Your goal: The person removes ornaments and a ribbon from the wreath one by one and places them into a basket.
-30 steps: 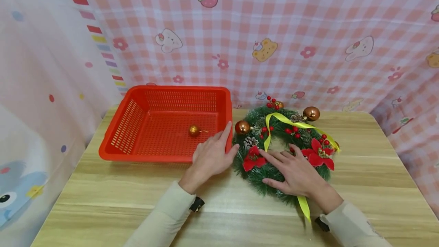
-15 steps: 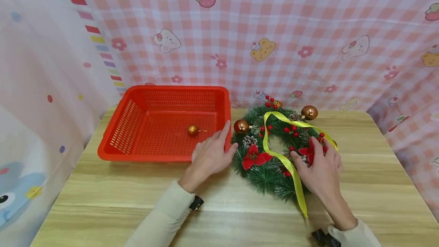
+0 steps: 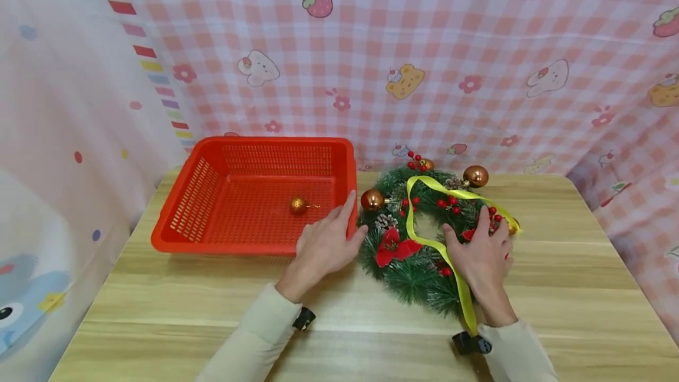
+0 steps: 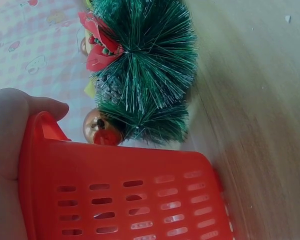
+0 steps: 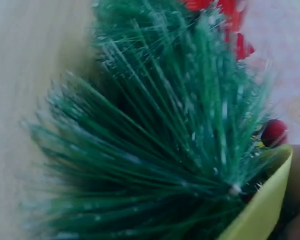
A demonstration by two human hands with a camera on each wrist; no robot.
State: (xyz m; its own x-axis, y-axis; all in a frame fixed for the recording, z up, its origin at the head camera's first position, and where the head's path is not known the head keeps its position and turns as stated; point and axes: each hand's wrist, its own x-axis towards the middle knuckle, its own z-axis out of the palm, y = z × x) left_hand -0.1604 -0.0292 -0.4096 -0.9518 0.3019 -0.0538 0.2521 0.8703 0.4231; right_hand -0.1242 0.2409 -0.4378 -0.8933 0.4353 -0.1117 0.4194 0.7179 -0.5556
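Observation:
A green wreath (image 3: 411, 285) lies on the right of the table. Red berries, pinecones, copper baubles and a red flower (image 3: 392, 248) decorate it, and a loose yellow ribbon (image 3: 463, 296) winds across it. My right hand (image 3: 481, 258) reaches over the wreath's right side with thumb and fingers spread, mostly covering a second red flower (image 3: 468, 234). My left hand (image 3: 326, 243) rests over the near right corner of a red plastic basket (image 3: 233, 246), index finger straight along the rim. In the left wrist view the thumb (image 4: 52, 106) lies across the rim; the other fingers are hidden.
Inside the basket lies a small gold glitter ball (image 3: 298, 205) with a hook. Copper baubles (image 3: 373, 200) stick out at the wreath's left and back. A pink checked cloth (image 3: 339, 46) hangs behind the wooden table (image 3: 212, 305).
My right hand has moved from the wreath's front middle to its right side, over the flower there, and its thumb and fingers have spread. The left hand stays on the basket.

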